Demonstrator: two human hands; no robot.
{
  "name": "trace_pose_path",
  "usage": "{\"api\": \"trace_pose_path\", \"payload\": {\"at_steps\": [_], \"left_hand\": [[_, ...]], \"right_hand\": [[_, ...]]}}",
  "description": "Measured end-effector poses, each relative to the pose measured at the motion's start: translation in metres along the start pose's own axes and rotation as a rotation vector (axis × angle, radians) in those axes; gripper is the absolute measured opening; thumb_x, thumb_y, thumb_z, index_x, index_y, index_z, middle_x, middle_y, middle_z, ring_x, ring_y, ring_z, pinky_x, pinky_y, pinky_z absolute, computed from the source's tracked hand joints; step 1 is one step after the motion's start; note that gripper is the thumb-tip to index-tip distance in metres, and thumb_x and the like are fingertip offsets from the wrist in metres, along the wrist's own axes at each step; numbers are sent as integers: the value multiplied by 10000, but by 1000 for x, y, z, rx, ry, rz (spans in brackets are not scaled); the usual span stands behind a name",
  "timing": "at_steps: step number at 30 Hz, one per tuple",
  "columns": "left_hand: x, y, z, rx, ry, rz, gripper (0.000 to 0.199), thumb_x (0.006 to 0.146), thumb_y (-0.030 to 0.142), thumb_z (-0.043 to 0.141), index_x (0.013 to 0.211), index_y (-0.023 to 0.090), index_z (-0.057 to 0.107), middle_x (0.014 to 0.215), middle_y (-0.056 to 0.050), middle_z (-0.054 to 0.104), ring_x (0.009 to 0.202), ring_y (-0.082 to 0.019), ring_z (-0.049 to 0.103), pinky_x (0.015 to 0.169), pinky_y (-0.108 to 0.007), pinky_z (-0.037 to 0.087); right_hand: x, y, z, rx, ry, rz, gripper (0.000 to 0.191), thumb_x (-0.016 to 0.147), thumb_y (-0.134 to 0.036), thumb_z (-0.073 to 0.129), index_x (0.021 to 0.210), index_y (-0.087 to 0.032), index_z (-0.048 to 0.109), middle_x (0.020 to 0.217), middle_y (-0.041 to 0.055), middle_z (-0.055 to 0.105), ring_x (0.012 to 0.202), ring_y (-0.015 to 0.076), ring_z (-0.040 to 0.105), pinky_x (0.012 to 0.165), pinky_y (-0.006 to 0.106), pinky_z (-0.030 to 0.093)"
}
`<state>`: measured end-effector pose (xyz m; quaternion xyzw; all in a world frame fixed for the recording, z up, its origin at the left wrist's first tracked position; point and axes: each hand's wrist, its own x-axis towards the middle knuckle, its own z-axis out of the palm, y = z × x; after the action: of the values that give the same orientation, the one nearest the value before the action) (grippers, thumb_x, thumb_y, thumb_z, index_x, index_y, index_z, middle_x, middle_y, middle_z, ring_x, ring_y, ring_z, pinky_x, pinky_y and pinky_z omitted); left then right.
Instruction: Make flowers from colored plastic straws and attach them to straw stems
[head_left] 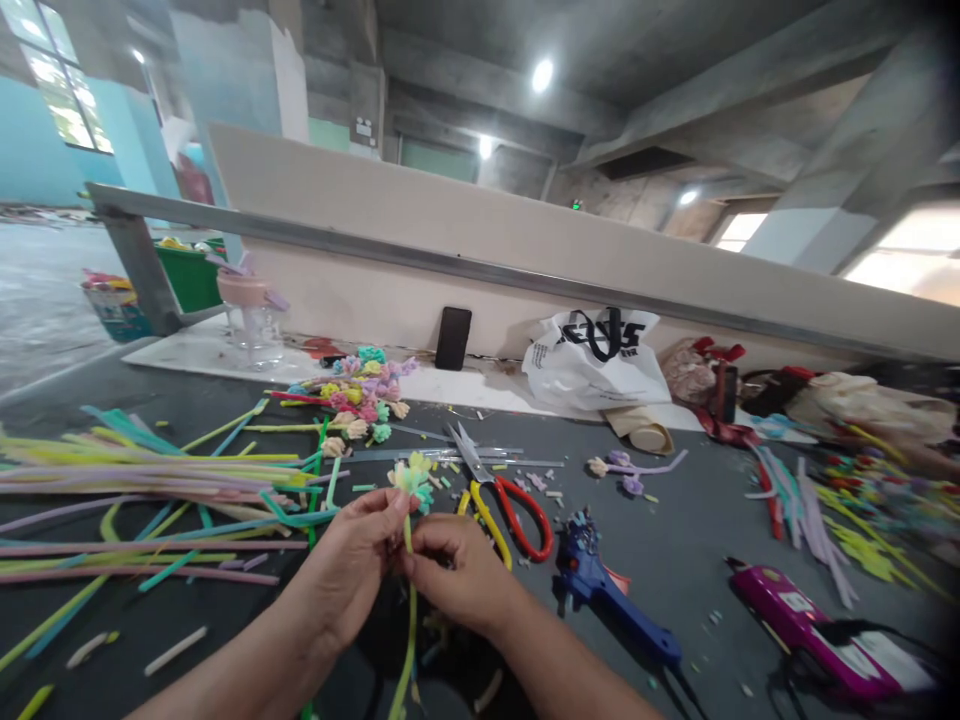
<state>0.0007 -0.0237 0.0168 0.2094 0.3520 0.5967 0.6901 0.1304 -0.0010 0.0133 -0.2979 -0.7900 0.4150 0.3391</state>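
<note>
Both of my hands meet over the near middle of the dark table. My left hand [360,555] pinches a pipe-cleaner flower [414,478] just below its pale yellow and teal head. Lower down, my right hand [457,560] has its fingers closed on the yellow-green stem, which hangs toward the table's near edge. Just beyond my right hand lie scissors [517,515] with one red and one yellow handle, blades pointing away. A blue hot glue gun [619,600] rests to the right. Loose pipe cleaners [150,480] in pastel colours spread at the left.
Finished pipe-cleaner flowers [356,400] are heaped at the back left. Behind stand a clear drink cup [255,325], a black phone [454,338] and a white plastic bag [600,360]. A purple tool [817,630] lies at right. At the far right edge, another person's arm [922,450] shows.
</note>
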Motion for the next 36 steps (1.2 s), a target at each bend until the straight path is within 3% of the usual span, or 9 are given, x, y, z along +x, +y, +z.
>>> {"api": "trace_pose_path", "payload": {"at_steps": [3,6,9,12,17,21,26,28,36], "left_hand": [[0,4,0,13,-43,34,195,595,243,757,637,127,606,547,40,518,464,-49,428,442,-158,354],[-2,8,3,33,-108,23,165,627,226,741,642,126,610,597,25,560,539,-56,487,543,-158,402],[-5,8,6,81,-187,10,133,678,241,707,718,132,642,660,4,600,621,-78,532,631,-177,430],[-6,6,5,136,-248,-11,148,718,260,675,767,123,649,682,-10,606,596,-75,527,614,-185,436],[-4,4,1,161,-280,-49,152,736,260,656,753,112,624,656,-11,586,547,-75,529,570,-194,443],[-4,3,-1,137,-294,-73,165,750,264,642,758,102,613,616,-19,582,526,-79,524,574,-214,458],[-5,-3,0,121,-299,-102,175,749,279,639,733,111,591,567,-17,569,485,-91,517,506,-209,423],[-6,-5,1,125,-295,-97,163,751,268,637,717,119,581,573,-13,567,493,-86,512,511,-202,414],[-16,-15,11,257,-417,-166,160,743,276,627,756,154,525,629,-9,593,554,-114,557,573,-238,429]], "right_hand": [[1,0,-5,51,-26,10,178,688,-168,517,519,-152,573,510,-37,449,514,90,429,505,209,321],[2,4,-11,313,151,159,129,732,-225,537,634,-163,594,523,-43,470,477,82,403,466,195,318],[3,8,-12,558,272,223,133,737,-279,613,822,-177,607,663,-21,560,551,92,477,519,196,389],[3,6,-12,690,216,202,194,737,-272,640,907,-179,636,818,17,590,656,112,534,598,225,445],[2,1,-12,704,206,152,140,711,-235,674,837,-181,707,1002,33,543,762,121,552,660,235,472],[3,3,-10,742,241,157,103,649,-195,726,745,-160,719,943,30,566,820,132,558,720,234,469],[3,2,-2,933,227,249,123,627,-228,735,676,-141,663,725,11,606,500,88,523,416,203,433],[3,0,1,1005,244,281,147,639,-252,725,651,-139,632,623,-3,598,415,73,478,374,193,405],[10,6,-8,1185,535,323,179,582,-164,769,592,-140,592,641,-4,615,542,76,532,509,175,456]]}}
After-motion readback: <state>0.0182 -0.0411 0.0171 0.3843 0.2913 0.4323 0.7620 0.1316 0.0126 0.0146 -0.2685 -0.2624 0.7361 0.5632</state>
